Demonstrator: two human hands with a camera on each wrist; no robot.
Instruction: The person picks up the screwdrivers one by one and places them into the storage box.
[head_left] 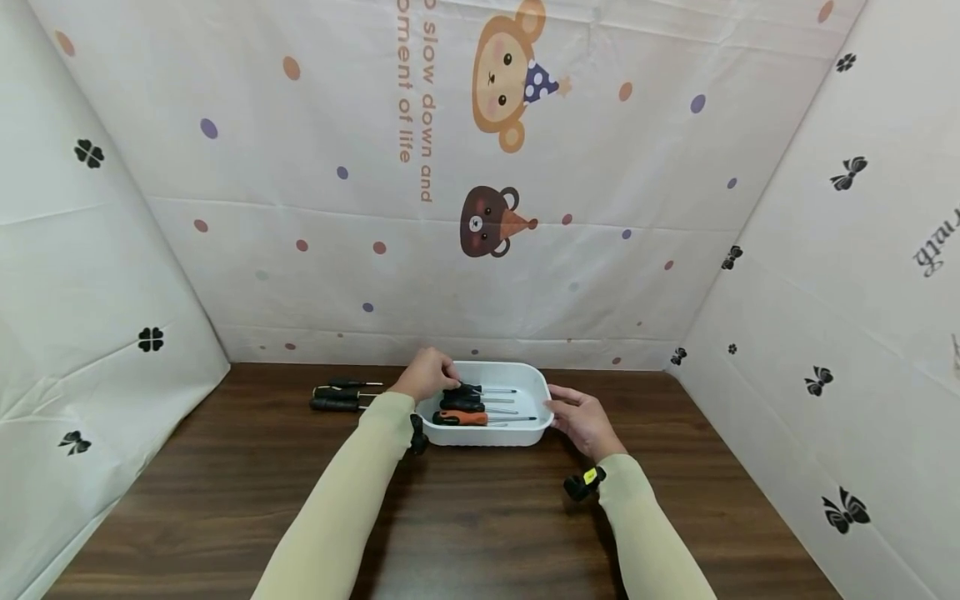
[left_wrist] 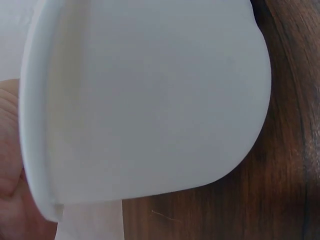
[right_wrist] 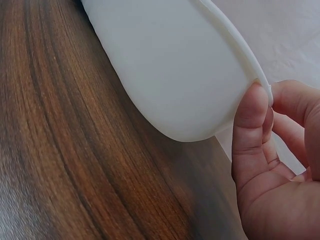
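Note:
A white plastic tray (head_left: 487,437) holds several screwdrivers lying side by side with their shafts to the right. Nearest its front wall is an orange-and-black screwdriver (head_left: 465,418); behind it lie others with black handles. My left hand (head_left: 427,375) reaches over the tray's left rim and pinches the handle end of the rearmost black screwdriver (head_left: 470,389). In the left wrist view the tray's outer wall hides most of that hand (left_wrist: 11,150). At the opposite end, my right hand (right_wrist: 280,150) pinches the tray's rim between thumb and fingers.
Left of the tray, several dark-handled screwdrivers (head_left: 335,405) lie on the brown wooden table (head_left: 480,517), partly behind the left forearm. Printed white cloth (head_left: 405,275) rises along the table's back edge and both sides. Each wrist wears a small black camera (head_left: 581,485).

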